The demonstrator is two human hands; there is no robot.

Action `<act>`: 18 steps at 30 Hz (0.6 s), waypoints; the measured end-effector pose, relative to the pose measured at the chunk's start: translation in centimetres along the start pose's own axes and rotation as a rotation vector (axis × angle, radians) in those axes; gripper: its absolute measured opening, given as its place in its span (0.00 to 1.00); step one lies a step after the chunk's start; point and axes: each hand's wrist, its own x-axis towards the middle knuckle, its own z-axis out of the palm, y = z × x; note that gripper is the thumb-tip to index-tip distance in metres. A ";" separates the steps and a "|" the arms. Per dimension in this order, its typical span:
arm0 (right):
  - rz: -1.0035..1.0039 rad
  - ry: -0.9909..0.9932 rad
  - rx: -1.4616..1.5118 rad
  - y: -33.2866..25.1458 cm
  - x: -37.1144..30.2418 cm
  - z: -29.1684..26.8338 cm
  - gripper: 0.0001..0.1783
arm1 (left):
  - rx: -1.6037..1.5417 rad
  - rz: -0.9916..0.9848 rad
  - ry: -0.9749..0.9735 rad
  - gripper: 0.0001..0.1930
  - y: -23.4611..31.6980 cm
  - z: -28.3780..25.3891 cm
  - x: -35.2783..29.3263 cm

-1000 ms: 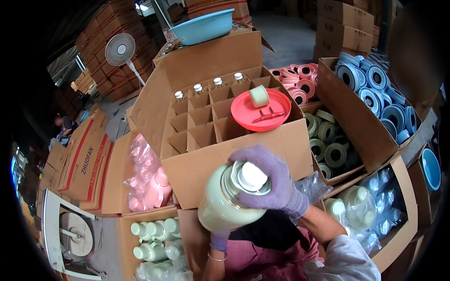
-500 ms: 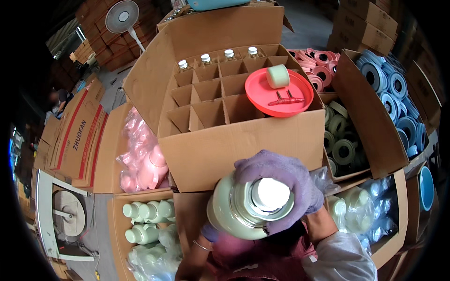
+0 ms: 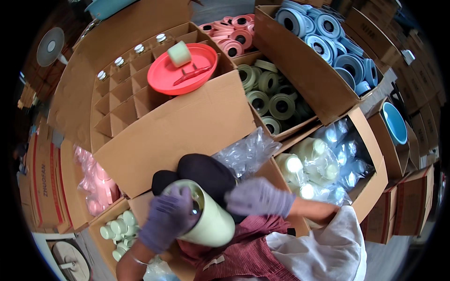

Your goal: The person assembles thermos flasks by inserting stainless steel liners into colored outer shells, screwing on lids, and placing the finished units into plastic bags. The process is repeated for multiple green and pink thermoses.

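Note:
A pale green flask body (image 3: 213, 224) lies tilted in my lap. My left hand (image 3: 165, 219), in a purple glove, grips it around its open mouth. Just right of the flask, my right hand (image 3: 260, 197), also gloved in purple, hovers with flat fingers and nothing visible in it. Under that hand stands a carton of plastic-wrapped pale green flasks (image 3: 319, 161). Behind the flask are dark rounded shapes (image 3: 206, 171), partly hidden by it.
Ahead stands a large divided carton (image 3: 187, 126) with capped bottles (image 3: 138, 48) in its back row. A red lid (image 3: 199, 65) carrying a pale roll (image 3: 179, 53) rests on it. Cartons of pink (image 3: 234, 35), green (image 3: 272, 96) and blue rings (image 3: 335, 35) lie right; small green caps (image 3: 117, 230) lower left.
The flask has tipped from upright to slanted. My right hand came off its top and moved right; my left hand now covers its mouth.

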 end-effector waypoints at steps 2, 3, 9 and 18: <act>0.282 0.110 0.013 5.6 0.3 -3.7 0.10 | -0.070 0.022 -0.079 0.19 0.4 2.9 1.3; 0.412 0.280 0.062 9.9 -0.1 -4.4 0.11 | -0.108 0.052 -0.038 0.16 -0.2 3.0 1.6; 1.166 -0.052 -0.805 36.0 -9.0 -4.5 0.32 | -0.326 0.046 -0.003 0.09 -2.5 3.2 3.0; 0.877 0.078 -0.413 38.3 -9.4 -1.5 0.36 | -0.475 -0.130 0.194 0.11 -2.1 2.8 2.8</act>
